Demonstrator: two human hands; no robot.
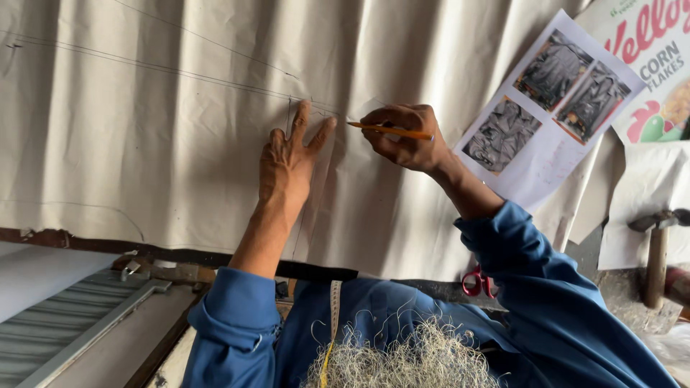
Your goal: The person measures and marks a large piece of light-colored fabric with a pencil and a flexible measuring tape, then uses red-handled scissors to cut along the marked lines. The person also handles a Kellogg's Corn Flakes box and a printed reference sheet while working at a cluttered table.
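The cream pattern paper (pixel 165 136) is lying across the work surface, creased in long folds and already carrying faint pencil lines. The left hand (pixel 287 162) is pressing flat on it, fingers spread and holding nothing, just beside the mark being made. Judgement: keeping that palm loaded close to the line is preventing the sheet from creeping over its folds. The right hand (pixel 406 136) is gripping a yellow pencil (pixel 392 131) in closed fingers, its tip touching the paper near the left fingertips. A light, steady stroke is advisable. A printed photo sheet (pixel 546 108), hammer (pixel 658 251) and red scissors (pixel 478 282) are lying to the right.
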